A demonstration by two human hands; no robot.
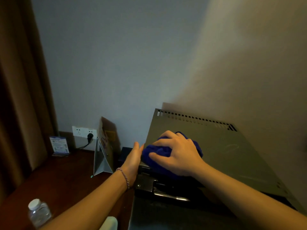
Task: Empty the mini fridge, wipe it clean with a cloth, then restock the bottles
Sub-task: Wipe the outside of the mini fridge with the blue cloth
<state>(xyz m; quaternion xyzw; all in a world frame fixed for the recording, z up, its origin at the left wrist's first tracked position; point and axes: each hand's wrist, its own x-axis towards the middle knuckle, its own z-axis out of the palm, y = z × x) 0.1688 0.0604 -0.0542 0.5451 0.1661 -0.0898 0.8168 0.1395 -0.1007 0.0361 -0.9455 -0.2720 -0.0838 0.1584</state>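
Note:
The grey mini fridge stands at the right, seen from above, its top panel facing me. A bunched blue cloth lies on the front left corner of that top. My right hand presses down on the cloth with fingers curled over it. My left hand rests flat and straight against the fridge's left side. A clear water bottle with a white cap stands on the desk at the bottom left. The fridge's inside is hidden.
A dark wooden desk runs left of the fridge. On it stand a folded tent card, a small blue sign and a dark box. A wall socket holds a plug. A brown curtain hangs left.

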